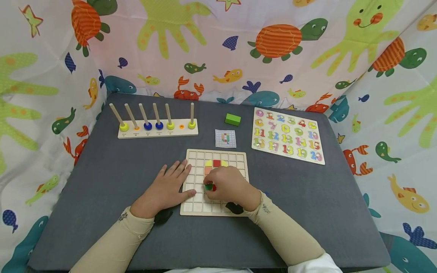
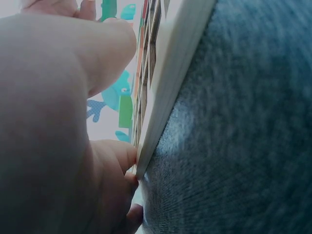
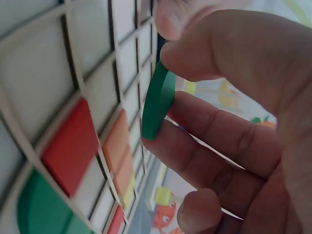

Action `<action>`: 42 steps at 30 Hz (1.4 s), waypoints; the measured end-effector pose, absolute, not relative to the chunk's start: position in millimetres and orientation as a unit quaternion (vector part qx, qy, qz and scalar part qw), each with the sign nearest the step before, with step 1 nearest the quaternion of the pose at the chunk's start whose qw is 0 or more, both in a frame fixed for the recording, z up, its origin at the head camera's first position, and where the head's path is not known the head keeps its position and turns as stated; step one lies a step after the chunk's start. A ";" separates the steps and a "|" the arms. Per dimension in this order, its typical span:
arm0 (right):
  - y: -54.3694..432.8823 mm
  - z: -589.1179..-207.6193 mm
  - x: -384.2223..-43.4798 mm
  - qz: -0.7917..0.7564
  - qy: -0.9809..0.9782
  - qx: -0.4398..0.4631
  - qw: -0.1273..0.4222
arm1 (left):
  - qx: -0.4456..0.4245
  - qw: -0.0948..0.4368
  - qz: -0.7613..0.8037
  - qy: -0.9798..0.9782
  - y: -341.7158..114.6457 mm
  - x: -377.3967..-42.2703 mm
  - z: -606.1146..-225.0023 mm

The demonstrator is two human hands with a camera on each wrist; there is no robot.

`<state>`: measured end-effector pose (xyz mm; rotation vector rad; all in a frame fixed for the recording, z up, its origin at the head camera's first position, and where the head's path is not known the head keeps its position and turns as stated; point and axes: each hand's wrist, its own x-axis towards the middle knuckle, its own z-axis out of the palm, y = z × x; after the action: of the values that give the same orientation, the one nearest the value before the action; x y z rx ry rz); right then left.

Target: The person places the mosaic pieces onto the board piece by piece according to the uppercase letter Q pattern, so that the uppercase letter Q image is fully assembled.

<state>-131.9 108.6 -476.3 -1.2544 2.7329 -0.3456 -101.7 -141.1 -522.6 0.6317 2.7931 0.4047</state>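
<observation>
A wooden grid board (image 1: 198, 207) lies on the grey table. My left hand (image 1: 167, 187) rests with straight, spread fingers over the board's left edge, fingertips and thumb on the grid. My right hand (image 1: 231, 185) is above the middle of the grid. Between thumb and fingertips it pinches a green tile with a curved edge (image 3: 158, 100), held on its side close over the squares. Set in the grid are a red tile (image 3: 73, 146), orange tiles (image 3: 117, 139) and another green tile (image 3: 41, 204). Yellow corner tiles (image 1: 208, 163) flank a red one (image 1: 216, 163) farther up.
Behind the board lie a small pattern card (image 1: 225, 138) and a green block (image 1: 233, 119). A peg stand (image 1: 157, 129) with yellow and blue rings stands at the back left. A number puzzle board (image 1: 288, 135) lies at the right. Printed cloth (image 1: 211, 34) hangs around the table.
</observation>
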 end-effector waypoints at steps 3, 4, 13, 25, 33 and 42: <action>102.4 -481.6 -130.8 -0.114 0.899 -0.419 0.063 | 0.216 0.126 0.137 0.958 -140.8 -101.3 -522.5; 101.2 -483.9 -130.7 -0.112 0.898 -0.420 0.064 | 0.218 0.124 0.139 0.958 -140.8 -101.2 -522.7; 103.4 -495.2 -131.5 -0.140 0.884 -0.444 0.036 | 0.220 0.123 0.144 0.957 -140.4 -101.4 -522.6; 115.3 -500.0 -137.4 -0.206 0.861 -0.463 0.048 | 0.217 0.125 0.135 0.959 -140.0 -102.7 -518.9; 127.5 -504.0 -141.2 -0.231 0.856 -0.454 0.091 | 0.216 0.130 0.139 0.958 -140.4 -102.3 -519.3; 137.6 -503.8 -138.7 -0.248 0.846 -0.460 0.102 | 0.217 0.133 0.138 0.957 -141.2 -103.4 -521.1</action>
<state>-138.7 137.6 -503.8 -1.3586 2.4985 -0.7319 -103.4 -141.2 -521.1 0.6298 2.7759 0.3997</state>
